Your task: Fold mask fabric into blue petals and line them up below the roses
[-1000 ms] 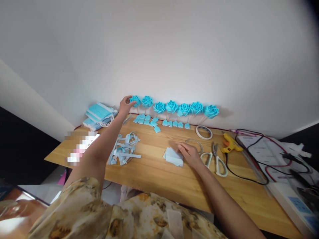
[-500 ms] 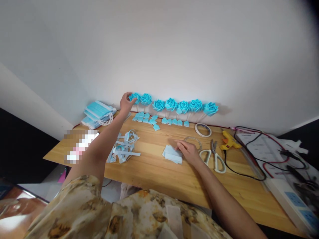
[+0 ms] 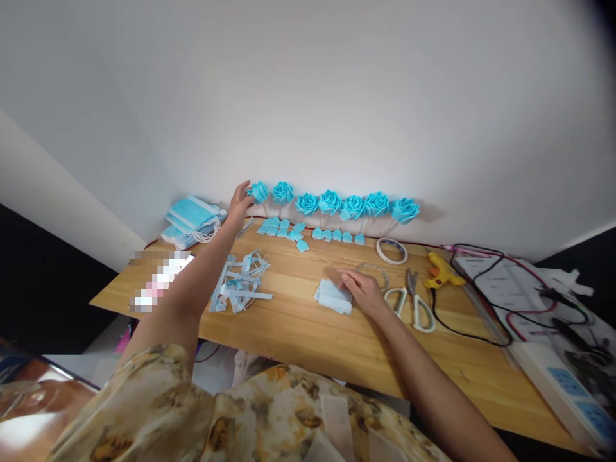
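Note:
My left hand [image 3: 241, 200] is at the back of the table, its fingers apart beside the leftmost blue fabric flower [image 3: 260, 192]. The fingertips are at the petals' left edge; I cannot tell whether they touch. More blue flowers [image 3: 330, 201] on thin pale stems lean in a row against the wall. My right hand [image 3: 364, 293] rests loosely at the right edge of a small stack of pale blue fabric pieces [image 3: 333, 298], fingers reaching left and nothing gripped. Below the flowers lie several cut blue petals [image 3: 302, 246].
At the left are blue face masks [image 3: 195, 215] and a heap of cut strips [image 3: 240, 285]. To the right lie a tape roll [image 3: 391, 251], scissors [image 3: 412, 298], a yellow glue gun [image 3: 443, 269] with its black cord, and a white power strip [image 3: 568, 385].
My left hand has loosened from the leftmost flower and drawn slightly left. That flower now faces a little differently. My right hand stays by the stack.

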Motion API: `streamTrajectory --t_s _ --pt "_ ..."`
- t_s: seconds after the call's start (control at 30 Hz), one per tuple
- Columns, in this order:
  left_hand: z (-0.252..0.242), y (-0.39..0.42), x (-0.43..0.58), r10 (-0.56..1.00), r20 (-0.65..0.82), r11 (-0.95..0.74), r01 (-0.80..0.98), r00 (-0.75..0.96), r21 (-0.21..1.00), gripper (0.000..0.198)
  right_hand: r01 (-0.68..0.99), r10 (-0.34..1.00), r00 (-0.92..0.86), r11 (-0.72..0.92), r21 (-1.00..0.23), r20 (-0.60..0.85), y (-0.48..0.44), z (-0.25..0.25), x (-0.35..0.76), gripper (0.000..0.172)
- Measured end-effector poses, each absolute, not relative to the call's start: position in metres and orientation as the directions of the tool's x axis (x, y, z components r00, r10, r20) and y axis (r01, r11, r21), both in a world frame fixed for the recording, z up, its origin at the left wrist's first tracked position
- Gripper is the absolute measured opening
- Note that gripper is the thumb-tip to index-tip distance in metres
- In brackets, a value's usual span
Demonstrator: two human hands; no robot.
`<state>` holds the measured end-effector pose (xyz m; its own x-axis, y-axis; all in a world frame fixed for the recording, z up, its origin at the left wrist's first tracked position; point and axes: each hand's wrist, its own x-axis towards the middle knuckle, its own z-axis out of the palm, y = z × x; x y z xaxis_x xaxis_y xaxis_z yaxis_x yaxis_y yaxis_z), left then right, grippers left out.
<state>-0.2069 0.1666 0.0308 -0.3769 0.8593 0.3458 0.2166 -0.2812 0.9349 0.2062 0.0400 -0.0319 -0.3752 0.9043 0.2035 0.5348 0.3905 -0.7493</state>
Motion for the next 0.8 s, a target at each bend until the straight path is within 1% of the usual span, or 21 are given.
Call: streamTrajectory --t_s 0.1,0.17,0.23,0.27,0.33,0.43,0.53,0.63,0.8 --pt "0.036 0.164 -0.204 0.763 0.44 -0.254 0.407 -0.473 0.877 0.058 0.535 0.903 -0.376 0.393 -0.748 0.206 0.04 -0.032 0.206 0.045" --pt "0.04 0.162 -0.204 0.679 0.521 -0.235 0.52 -0.516 0.821 0.046 0.534 0.903 -0.379 0.393 -0.748 0.204 0.04 -0.031 0.206 0.046" --pt "0.046 0.16 -0.203 0.648 0.551 -0.24 0.545 -0.527 0.804 0.027 0.535 0.902 -0.383 0.392 -0.748 0.198 0.04 -0.031 0.206 0.046" --pt "0.048 0.16 -0.204 0.651 0.544 -0.244 0.532 -0.53 0.811 0.02 0.535 0.902 -0.385 0.392 -0.749 0.197 0.039 -0.031 0.206 0.046" --pt "0.052 0.16 -0.205 0.668 0.512 -0.238 0.497 -0.54 0.834 0.014 0.532 0.901 -0.385 0.392 -0.75 0.198 0.039 -0.031 0.206 0.046" --pt "0.05 0.163 -0.21 0.67 0.467 -0.187 0.478 -0.577 0.858 0.019 0.529 0.902 -0.383 0.393 -0.752 0.201 0.038 -0.03 0.206 0.046" --pt "0.037 0.163 -0.214 0.7 0.404 -0.093 0.485 -0.589 0.869 0.024 0.533 0.903 -0.381 0.391 -0.751 0.2 0.038 -0.029 0.205 0.046" --pt "0.02 0.162 -0.211 0.78 0.337 -0.006 0.531 -0.528 0.847 0.022 0.537 0.901 -0.383 0.395 -0.746 0.202 0.038 -0.028 0.205 0.045" --pt "0.003 0.173 -0.193 0.864 0.282 0.051 0.63 -0.418 0.775 0.011 0.547 0.904 -0.379 0.392 -0.739 0.199 0.038 -0.03 0.205 0.045"
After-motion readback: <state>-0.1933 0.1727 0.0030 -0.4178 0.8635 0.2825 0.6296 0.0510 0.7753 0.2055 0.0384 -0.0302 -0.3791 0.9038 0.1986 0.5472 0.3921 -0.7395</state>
